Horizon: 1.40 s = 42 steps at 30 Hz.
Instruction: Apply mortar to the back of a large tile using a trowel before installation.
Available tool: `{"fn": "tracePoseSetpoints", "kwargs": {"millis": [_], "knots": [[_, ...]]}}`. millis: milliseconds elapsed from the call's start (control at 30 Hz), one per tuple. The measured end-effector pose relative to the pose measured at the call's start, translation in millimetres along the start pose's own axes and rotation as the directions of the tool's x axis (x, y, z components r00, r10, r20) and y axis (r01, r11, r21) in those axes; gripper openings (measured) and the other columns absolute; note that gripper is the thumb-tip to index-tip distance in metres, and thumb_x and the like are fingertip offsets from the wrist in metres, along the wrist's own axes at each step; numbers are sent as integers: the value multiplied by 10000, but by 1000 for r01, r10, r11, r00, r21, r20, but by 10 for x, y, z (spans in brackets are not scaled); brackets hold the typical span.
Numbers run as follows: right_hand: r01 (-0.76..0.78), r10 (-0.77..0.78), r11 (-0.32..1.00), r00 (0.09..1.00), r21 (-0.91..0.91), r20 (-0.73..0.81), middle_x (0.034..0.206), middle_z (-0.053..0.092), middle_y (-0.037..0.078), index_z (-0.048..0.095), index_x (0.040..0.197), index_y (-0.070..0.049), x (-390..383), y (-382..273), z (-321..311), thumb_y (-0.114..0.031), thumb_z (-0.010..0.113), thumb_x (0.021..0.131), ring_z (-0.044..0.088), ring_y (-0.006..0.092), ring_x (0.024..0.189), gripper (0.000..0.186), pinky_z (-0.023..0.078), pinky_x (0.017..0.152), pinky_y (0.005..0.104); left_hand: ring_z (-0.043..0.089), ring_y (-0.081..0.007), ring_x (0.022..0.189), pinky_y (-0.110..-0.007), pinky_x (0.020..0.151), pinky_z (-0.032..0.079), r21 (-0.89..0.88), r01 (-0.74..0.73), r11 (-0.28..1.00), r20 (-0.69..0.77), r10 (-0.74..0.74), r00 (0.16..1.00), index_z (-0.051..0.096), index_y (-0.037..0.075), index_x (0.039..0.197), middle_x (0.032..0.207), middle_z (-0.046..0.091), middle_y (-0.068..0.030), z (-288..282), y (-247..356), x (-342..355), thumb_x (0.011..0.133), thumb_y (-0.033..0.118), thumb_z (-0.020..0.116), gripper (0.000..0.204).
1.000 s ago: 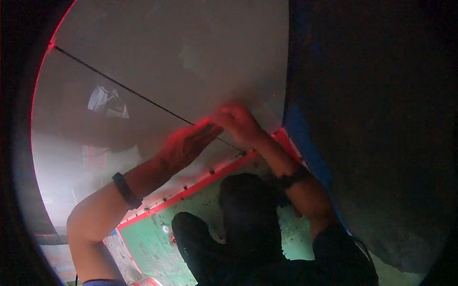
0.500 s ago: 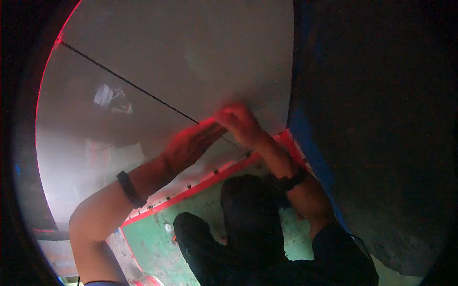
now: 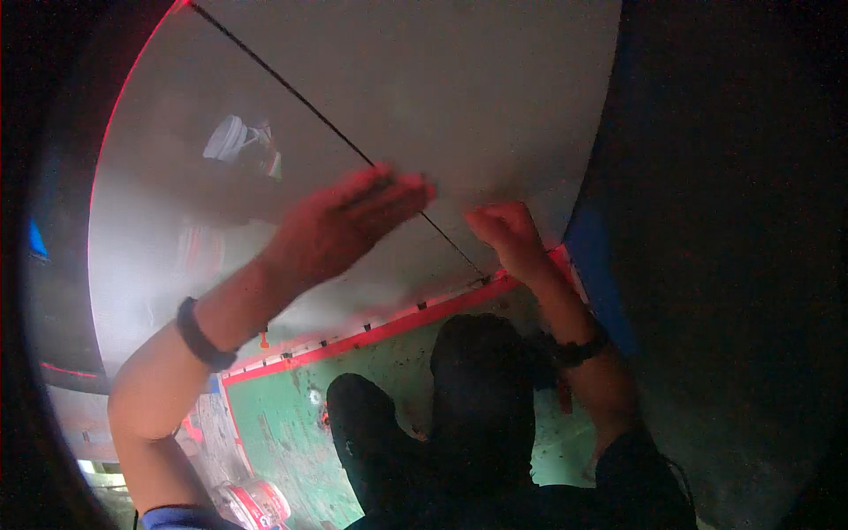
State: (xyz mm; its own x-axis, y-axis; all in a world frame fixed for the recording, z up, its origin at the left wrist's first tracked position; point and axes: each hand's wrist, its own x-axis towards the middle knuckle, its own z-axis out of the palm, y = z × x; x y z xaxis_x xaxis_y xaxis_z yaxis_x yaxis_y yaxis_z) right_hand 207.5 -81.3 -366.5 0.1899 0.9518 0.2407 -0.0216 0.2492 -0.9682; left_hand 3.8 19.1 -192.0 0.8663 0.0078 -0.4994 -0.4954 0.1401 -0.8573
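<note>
A large grey panel (image 3: 442,97) with a curved left edge fills the area before me, crossed by a thin dark line (image 3: 300,97) that runs diagonally down to a red border. My left hand (image 3: 327,225) is over the panel with its fingers stretched out together, their tips overlapping the dark line; whether they touch the panel cannot be made out. To its right, my right hand (image 3: 508,234) has its fingers curled in close to the panel's lower right corner. What it holds, if anything, is hidden and blurred. A gap separates the hands.
Below the panel runs a red strip (image 3: 353,343) with small dark marks, bordering a worn green surface (image 3: 283,415). A white-and-red bucket (image 3: 256,503) stands at lower left. A pale bucket-like shape (image 3: 234,140), perhaps a reflection, shows on the panel. Darkness fills the right side.
My hands were together and have come apart, the left with its fingers extended, the right further to the right. The whole view has also shifted slightly.
</note>
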Motion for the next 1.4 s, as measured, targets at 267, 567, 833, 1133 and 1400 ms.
{"fn": "tracePoseSetpoints", "kwargs": {"millis": [267,567,833,1133,1400], "knots": [[146,-156,986,980,-85,-124,811,624,77,677,869,-39,199,-242,122,-337,584,899,586,198,771,314,465,830,328,325,-127,1386,-407,1173,233,-614,485,623,62,-575,816,439,229,1416,1492,375,72,64,-1060,-610,771,330,638,682],[141,-145,989,980,-39,-137,574,453,-25,557,657,-17,144,-415,105,-270,611,885,427,90,589,344,344,537,313,324,-151,1387,-435,1171,226,-615,591,523,90,-697,711,416,233,1431,1508,351,45,77,-1356,-1002,769,435,639,727],[408,-407,912,894,37,187,550,385,-63,533,601,-54,313,-1703,533,-244,608,897,357,49,555,360,280,484,286,303,-249,1393,-520,1160,178,-569,682,459,187,-736,651,455,222,1404,1494,372,-4,49,-1191,-1394,788,443,634,678],[300,-312,950,921,86,235,566,359,-70,458,594,-51,802,-2647,1674,-209,564,933,339,39,576,389,290,495,284,398,-375,1255,-626,990,313,-472,881,30,371,-900,229,562,139,1229,1339,476,-63,40,-131,-1947,712,399,726,601],[43,-43,999,986,2,162,534,376,-36,437,593,-40,901,-3070,1843,-244,643,891,334,79,524,416,300,484,303,374,-317,1305,-474,1105,261,-242,395,-886,659,-449,-603,388,55,1348,1369,420,-164,-312,-197,-2203,841,285,670,625]]}}
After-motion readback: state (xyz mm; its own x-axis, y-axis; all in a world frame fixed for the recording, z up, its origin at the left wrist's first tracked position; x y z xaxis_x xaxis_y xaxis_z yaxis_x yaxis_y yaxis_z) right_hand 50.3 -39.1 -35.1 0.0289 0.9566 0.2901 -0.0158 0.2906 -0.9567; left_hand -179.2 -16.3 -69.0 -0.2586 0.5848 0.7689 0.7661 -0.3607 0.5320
